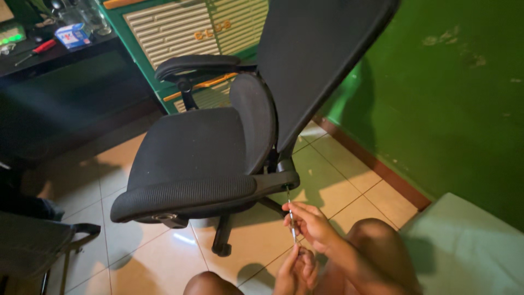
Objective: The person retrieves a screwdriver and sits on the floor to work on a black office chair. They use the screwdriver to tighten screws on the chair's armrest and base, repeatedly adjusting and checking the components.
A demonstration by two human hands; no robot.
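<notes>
A black office chair [191,158] stands on the tiled floor, its tall backrest [316,60] leaning toward a green wall. A thin metal tool [291,217], like a long screwdriver or hex key, points up into the underside of the seat frame [281,179] at the chair's rear corner. My right hand [311,224] grips the tool's shaft near the middle. My left hand [295,267] is closed around the tool's lower end, just below the right hand. My bare knees show at the bottom edge.
A black desk [60,60] at the back left carries a small box, a red-handled tool and glassware. A green cabinet with slatted panels [180,24] stands behind the chair. A pale cushion [464,246] lies at the right. A dark chair part [38,240] sits at the left.
</notes>
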